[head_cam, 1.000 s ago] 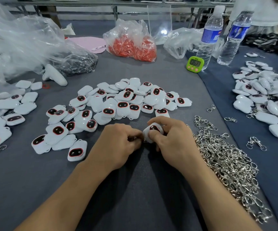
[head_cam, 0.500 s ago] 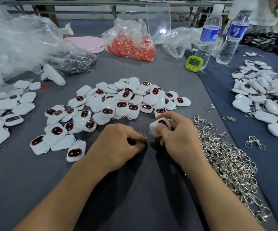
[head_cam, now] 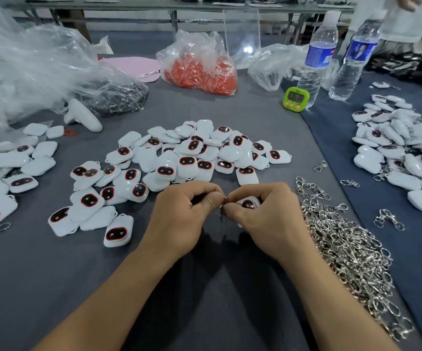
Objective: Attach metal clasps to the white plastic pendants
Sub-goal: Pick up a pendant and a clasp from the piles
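Both hands meet low at the centre of the grey tabletop (head_cam: pixel 230 110), fingertips touching. The right hand (head_cam: pixel 268 220) is curled round one white pendant (head_cam: pixel 249 203), dark red-rimmed face up and mostly covered by the fingers. The left hand (head_cam: pixel 183 216) is curled, thumb and forefinger pinching a metal clasp (head_cam: pixel 222 213) right at the pendant's edge; the clasp's lower end hangs in the gap between the hands. Cannot tell whether the clasp is hooked on. A heap of loose pendants (head_cam: pixel 192 153) lies just beyond the hands, some face up, some face down. A pile of clasps (head_cam: pixel 344 247) runs along the tabletop just right of the right hand. A second group of pendants (head_cam: pixel 10 168) lies at the far left, one with a clasp showing. More pendants (head_cam: pixel 402 148) lie on blue cloth (head_cam: pixel 331 138) at the right, with single clasps scattered near them. Far side: green digital timer (head_cam: pixel 295 99), two water bottles (head_cam: pixel 317 59), bag of orange-red parts (head_cam: pixel 199 69), white handheld controller (head_cam: pixel 82 115), large clear plastic bag (head_cam: pixel 27 67).
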A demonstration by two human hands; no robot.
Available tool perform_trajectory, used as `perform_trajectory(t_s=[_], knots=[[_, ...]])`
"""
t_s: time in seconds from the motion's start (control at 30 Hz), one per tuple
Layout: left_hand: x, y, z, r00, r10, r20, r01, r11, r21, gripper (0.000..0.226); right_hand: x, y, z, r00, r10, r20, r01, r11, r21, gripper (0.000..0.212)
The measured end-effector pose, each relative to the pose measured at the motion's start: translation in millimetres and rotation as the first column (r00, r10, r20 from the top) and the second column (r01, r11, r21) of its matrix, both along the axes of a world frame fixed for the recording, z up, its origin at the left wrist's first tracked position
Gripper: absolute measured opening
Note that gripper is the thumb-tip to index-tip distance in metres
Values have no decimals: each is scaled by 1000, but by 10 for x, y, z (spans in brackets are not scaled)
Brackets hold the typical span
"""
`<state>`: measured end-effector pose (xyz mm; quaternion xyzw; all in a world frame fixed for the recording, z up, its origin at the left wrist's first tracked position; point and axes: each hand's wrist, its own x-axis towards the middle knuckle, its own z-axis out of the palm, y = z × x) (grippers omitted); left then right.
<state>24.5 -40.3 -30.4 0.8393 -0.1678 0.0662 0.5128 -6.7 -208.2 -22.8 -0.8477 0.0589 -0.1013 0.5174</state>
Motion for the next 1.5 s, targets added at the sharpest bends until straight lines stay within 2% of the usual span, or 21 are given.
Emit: perform_trajectory(t_s=[0.1, 0.47, 0.7, 1.03, 1.27, 1.5], knots=[[-5, -7, 28, 999, -14, -48, 12, 999, -50, 18, -7, 18, 11, 1000, -1, 28, 0, 1000, 25, 16], [-55, -12, 32, 997, 14, -82, -15, 1000, -12, 13, -12, 26, 21, 997, -18, 75, 17, 1000, 16, 15], [-52, -2, 29, 999, 30, -27, -30, 1000, -6, 16, -57, 32, 40, 993, 3, 116, 10, 993, -114, 15], [-24, -7, 13, 998, -40, -54, 29, 982, -185, 8, -58, 14, 86, 993, 26, 116, -25, 1000, -11, 16], [-6, 27, 8, 990, -76, -115, 51, 978, -203, 15, -13, 15, 35, 992, 6, 129, -13, 999, 53, 17], [-26, 13, 20, 997, -49, -60, 37, 982, -185, 13, 12, 0, 18, 992, 37, 124, -52, 992, 119, 20]])
